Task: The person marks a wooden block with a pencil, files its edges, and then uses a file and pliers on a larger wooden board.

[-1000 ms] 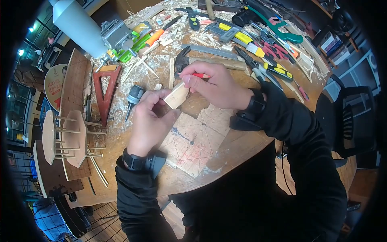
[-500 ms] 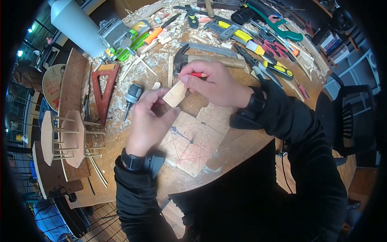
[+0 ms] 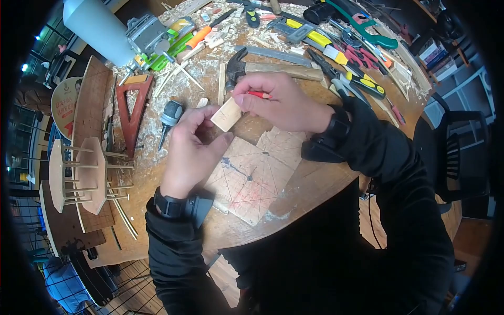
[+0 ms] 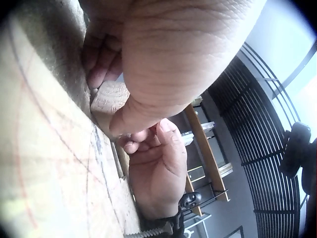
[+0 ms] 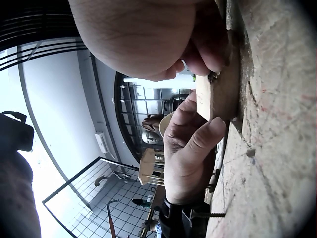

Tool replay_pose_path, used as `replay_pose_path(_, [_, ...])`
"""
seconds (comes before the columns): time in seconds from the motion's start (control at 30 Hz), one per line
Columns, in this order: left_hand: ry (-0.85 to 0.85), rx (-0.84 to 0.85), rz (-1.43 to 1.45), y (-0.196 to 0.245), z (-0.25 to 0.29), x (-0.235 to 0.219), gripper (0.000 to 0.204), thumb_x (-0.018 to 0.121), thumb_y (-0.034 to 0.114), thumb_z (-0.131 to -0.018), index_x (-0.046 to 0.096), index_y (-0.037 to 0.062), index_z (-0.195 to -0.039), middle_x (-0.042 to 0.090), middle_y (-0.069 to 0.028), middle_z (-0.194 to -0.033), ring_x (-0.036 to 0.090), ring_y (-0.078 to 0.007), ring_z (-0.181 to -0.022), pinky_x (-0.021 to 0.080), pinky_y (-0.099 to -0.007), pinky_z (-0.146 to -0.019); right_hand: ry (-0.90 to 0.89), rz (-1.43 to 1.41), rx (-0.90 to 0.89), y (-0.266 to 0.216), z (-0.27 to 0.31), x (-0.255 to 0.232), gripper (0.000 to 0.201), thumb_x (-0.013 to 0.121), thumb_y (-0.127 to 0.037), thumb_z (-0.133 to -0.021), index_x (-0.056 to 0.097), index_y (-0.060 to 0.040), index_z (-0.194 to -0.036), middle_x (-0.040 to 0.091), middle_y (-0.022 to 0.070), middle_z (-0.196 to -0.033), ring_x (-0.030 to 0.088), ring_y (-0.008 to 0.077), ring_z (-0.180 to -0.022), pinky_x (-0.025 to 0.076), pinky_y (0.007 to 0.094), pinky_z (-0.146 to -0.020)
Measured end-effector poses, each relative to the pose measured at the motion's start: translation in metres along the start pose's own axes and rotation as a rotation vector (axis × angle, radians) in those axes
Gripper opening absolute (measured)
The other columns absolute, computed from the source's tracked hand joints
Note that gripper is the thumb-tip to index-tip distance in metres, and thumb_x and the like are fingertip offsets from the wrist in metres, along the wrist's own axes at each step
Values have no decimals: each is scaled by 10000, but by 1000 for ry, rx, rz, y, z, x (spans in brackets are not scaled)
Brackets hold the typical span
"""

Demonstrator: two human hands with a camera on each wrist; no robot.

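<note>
Wood is what I have in hand: a small pale block (image 3: 227, 114), held up just over the middle of the bench (image 3: 315, 184), above a square board (image 3: 251, 178) already ruled with pencil and red lines. My left hand (image 3: 191, 152) pinches the block from below, thumb on its near edge and fingers curled round the far side; the right wrist view shows that pinch plainly. My right hand (image 3: 283, 102) is pressed together round a red pencil (image 3: 258, 94), its tip down at the block's upper end. I judge the marking of the block to be in progress: I cannot see any finished line on its face, so the stroke looks still to be made. A hammer (image 3: 273, 69) lies just behind my right hand, touching nothing I hold
</note>
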State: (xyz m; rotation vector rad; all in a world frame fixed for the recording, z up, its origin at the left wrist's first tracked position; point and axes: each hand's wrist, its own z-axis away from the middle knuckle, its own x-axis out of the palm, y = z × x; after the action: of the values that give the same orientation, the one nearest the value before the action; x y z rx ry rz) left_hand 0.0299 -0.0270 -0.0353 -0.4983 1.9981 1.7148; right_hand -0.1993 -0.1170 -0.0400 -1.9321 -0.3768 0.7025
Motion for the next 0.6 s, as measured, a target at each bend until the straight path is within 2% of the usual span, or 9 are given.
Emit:
replay_pose_path(0.03, [-1, -5, 2, -1, -1, 1, 503, 834, 1, -852, 655, -10, -1322, 662, -3, -1074, 605, -74, -931, 519, -234, -844, 2, 14, -31, 2, 0, 1, 176, 679, -145, -1044, 707, 11, -1121, 687, 23, -979, 629, 74, -862, 523, 249, -764])
replay_pose_path(0.07, [36, 15, 47, -1, -1, 3, 475, 837, 7, -818, 684, -2, -1267, 622, -12, -1019, 577, -87, -854, 502, -245, -773, -1, 11, -26, 2, 0, 1, 176, 679, -145, -1044, 707, 11, -1121, 687, 23, -979, 629, 74, -862, 523, 249, -764])
replay_pose_path(0.1, [74, 35, 92, -2, -1, 5, 447, 840, 13, -785, 713, 6, -1213, 583, -20, -963, 549, -100, -776, 485, -257, -703, 11, 19, -40, 1, 0, 2, 185, 683, -167, -1027, 710, 6, -1088, 695, 58, -928, 635, 115, -844, 524, 288, -770])
replay_pose_path(0.13, [75, 31, 94, -1, -1, 4, 447, 840, 13, -785, 713, 6, -1213, 583, -20, -963, 549, -100, -776, 485, -257, -703, 22, 27, -55, -1, 0, 2, 196, 687, -189, -1010, 713, 0, -1055, 702, 92, -877, 642, 157, -825, 525, 328, -775])
replay_pose_path(0.2, [-5, -37, 33, 3, 0, 0, 491, 827, -6, -846, 657, -14, -1306, 649, 0, -1065, 601, -76, -934, 520, -238, -851, -5, 24, -36, -3, 0, 1, 192, 688, -187, -1009, 711, -3, -1061, 695, 85, -875, 632, 149, -821, 521, 323, -772])
replay_pose_path(0.37, [1, -19, -5, 0, 0, -1, 492, 827, -4, -849, 658, -17, -1310, 652, -6, -1065, 598, -76, -936, 521, -245, -853, -26, 28, -63, 1, 0, 2, 188, 692, -186, -1006, 707, -13, -1076, 681, 67, -878, 605, 131, -816, 512, 312, -760])
replay_pose_path(0.57, [8, 41, -25, -7, 0, 0, 485, 831, 6, -857, 658, -26, -1308, 661, -3, -1062, 596, -84, -966, 517, -254, -880, -63, 68, -26, -1, -1, 0, 196, 687, -200, -999, 709, -21, -1075, 684, 92, -893, 623, 162, -817, 514, 322, -757])
replay_pose_path(0.6, [6, 45, -10, -8, -1, 1, 481, 833, 10, -858, 658, -30, -1305, 663, -1, -1061, 594, -86, -971, 516, -257, -886, -91, 108, -34, -4, -1, -1, 193, 683, -186, -1018, 705, -18, -1109, 678, 54, -923, 599, 118, -832, 499, 288, -762])
